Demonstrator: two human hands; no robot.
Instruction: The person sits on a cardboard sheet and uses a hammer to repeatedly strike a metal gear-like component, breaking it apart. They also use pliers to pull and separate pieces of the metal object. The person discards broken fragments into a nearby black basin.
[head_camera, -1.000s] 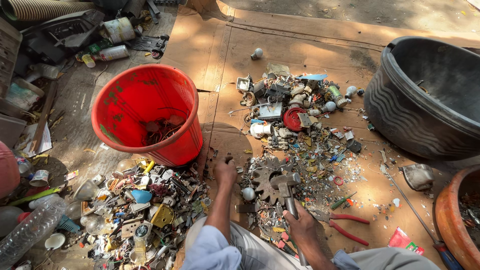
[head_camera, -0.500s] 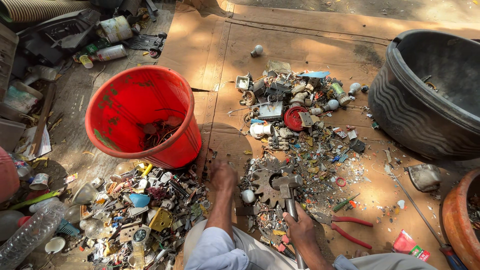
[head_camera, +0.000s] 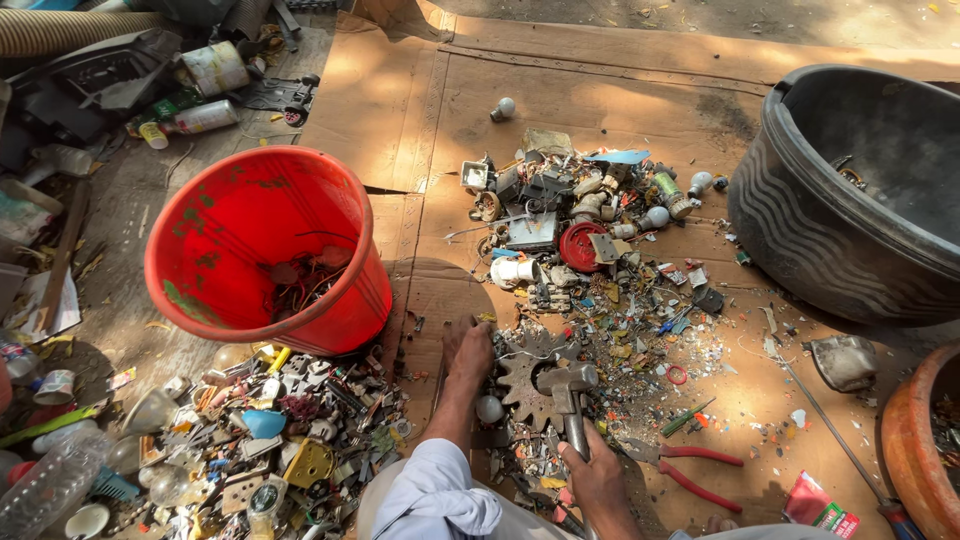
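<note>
My right hand (head_camera: 598, 478) grips the handle of a steel hammer (head_camera: 568, 385), whose head rests on a rusty toothed gear (head_camera: 524, 382) lying on the cardboard. My left hand (head_camera: 466, 350) lies flat on the scrap just left of the gear, fingers spread on small bits. A small white bulb (head_camera: 489, 408) sits beside the gear below that hand. Broken pieces and shards are scattered right of the gear.
A red bucket (head_camera: 200, 250) with wires inside stands at left, above a heap of mixed scrap (head_camera: 260, 440). Another scrap pile (head_camera: 570, 220) lies ahead. A black tub (head_camera: 800, 230) is at right, a clay pot (head_camera: 915, 450) at bottom right. Red-handled pliers (head_camera: 690, 470) lie near my right hand.
The view has shifted slightly. My left hand has stayed on the scrap beside the gear, and the hammer stays on the gear.
</note>
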